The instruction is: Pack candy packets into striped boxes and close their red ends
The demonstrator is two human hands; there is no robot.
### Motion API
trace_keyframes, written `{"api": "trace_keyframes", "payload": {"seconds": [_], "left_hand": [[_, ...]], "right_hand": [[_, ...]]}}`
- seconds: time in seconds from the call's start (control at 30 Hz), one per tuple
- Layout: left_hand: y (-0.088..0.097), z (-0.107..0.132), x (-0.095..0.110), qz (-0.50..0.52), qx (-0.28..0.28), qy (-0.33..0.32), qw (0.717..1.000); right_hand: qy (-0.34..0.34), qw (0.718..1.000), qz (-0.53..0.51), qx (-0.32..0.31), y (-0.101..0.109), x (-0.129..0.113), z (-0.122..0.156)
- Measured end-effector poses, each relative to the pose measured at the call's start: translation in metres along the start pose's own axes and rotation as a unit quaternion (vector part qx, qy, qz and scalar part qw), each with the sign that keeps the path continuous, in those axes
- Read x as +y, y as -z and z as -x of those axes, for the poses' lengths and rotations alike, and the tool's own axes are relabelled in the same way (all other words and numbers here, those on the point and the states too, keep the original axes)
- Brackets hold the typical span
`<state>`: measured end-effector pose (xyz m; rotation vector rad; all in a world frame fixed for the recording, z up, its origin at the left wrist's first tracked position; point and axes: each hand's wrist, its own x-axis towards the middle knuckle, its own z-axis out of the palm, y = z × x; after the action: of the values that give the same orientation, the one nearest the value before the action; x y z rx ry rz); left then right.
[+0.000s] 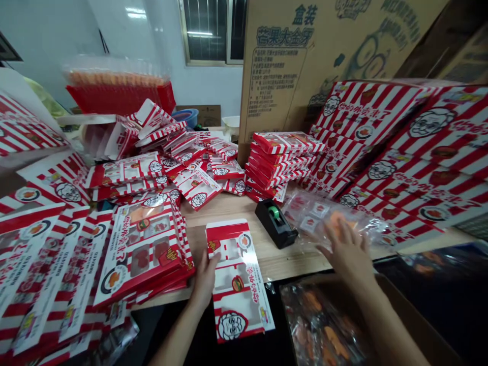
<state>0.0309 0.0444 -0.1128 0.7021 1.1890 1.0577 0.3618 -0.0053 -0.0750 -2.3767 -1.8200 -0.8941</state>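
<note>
My left hand (205, 277) grips the left edge of a red-and-white striped window box (238, 279), thumb on its front. The box is tilted over the table's front edge, with its top flap raised and pale windows showing. On the right, my right hand (348, 249) reaches over a clear plastic tray (305, 216) that lies on the table. Its fingers are spread on or just above an orange piece (339, 221) in the tray; whether they touch is hard to tell. Small white-and-red packets show through the tray's clear plastic.
A black tape dispenser (276, 223) stands between the box and tray. Striped boxes (141, 244) are piled at left; more stacks (419, 152) rise at right. Below the table edge, an open carton holds wrapped orange pieces (324, 330). A large cardboard box (282, 86) stands behind.
</note>
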Motion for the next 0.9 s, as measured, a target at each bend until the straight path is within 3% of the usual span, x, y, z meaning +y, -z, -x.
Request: {"api": "trace_keyframes", "payload": {"seconds": [0.1, 0.23, 0.33, 0.4, 0.43, 0.47, 0.5, 0.57, 0.6, 0.67, 0.77, 0.83, 0.9], "left_hand": [[-0.003, 0.001, 0.002, 0.020, -0.027, 0.013, 0.999], [-0.006, 0.000, 0.007, 0.042, -0.057, 0.008, 0.997], [-0.007, -0.002, 0.008, 0.045, -0.075, 0.013, 0.996], [-0.009, -0.003, 0.008, 0.047, -0.082, 0.019, 0.995], [-0.010, -0.002, 0.008, 0.048, -0.084, 0.022, 0.995], [-0.012, 0.000, 0.008, 0.049, -0.087, 0.026, 0.995], [-0.014, 0.002, 0.009, 0.049, -0.091, 0.030, 0.994], [-0.020, 0.012, 0.014, 0.050, -0.108, 0.040, 0.992], [-0.022, 0.017, 0.017, 0.053, -0.123, 0.044, 0.990], [-0.027, 0.030, 0.025, 0.062, -0.160, 0.056, 0.984], [-0.025, 0.044, 0.036, 0.073, -0.191, 0.075, 0.976], [-0.017, 0.049, 0.040, 0.063, -0.197, 0.086, 0.974], [-0.009, 0.053, 0.043, 0.036, -0.212, 0.091, 0.972]], "right_hand": [[0.037, 0.999, 0.012, -0.023, -0.006, -0.011, -0.011], [-0.014, 0.999, -0.008, -0.049, 0.007, -0.016, -0.025], [-0.107, 0.992, -0.042, -0.045, 0.036, 0.005, -0.026], [-0.240, 0.963, -0.122, -0.019, 0.059, 0.020, -0.022], [-0.320, 0.926, -0.198, 0.018, 0.069, 0.025, -0.019], [-0.391, 0.867, -0.302, 0.059, 0.079, 0.025, -0.016], [-0.444, 0.788, -0.416, 0.092, 0.086, 0.021, -0.013], [-0.472, 0.629, -0.609, 0.102, 0.094, 0.001, -0.008], [-0.458, 0.573, -0.675, 0.076, 0.095, -0.013, -0.007], [-0.426, 0.506, -0.750, 0.023, 0.093, -0.046, -0.006], [-0.409, 0.423, -0.808, 0.022, 0.085, -0.086, -0.008], [-0.410, 0.386, -0.825, 0.046, 0.080, -0.101, -0.009], [-0.407, 0.373, -0.831, 0.066, 0.076, -0.109, -0.009]]}}
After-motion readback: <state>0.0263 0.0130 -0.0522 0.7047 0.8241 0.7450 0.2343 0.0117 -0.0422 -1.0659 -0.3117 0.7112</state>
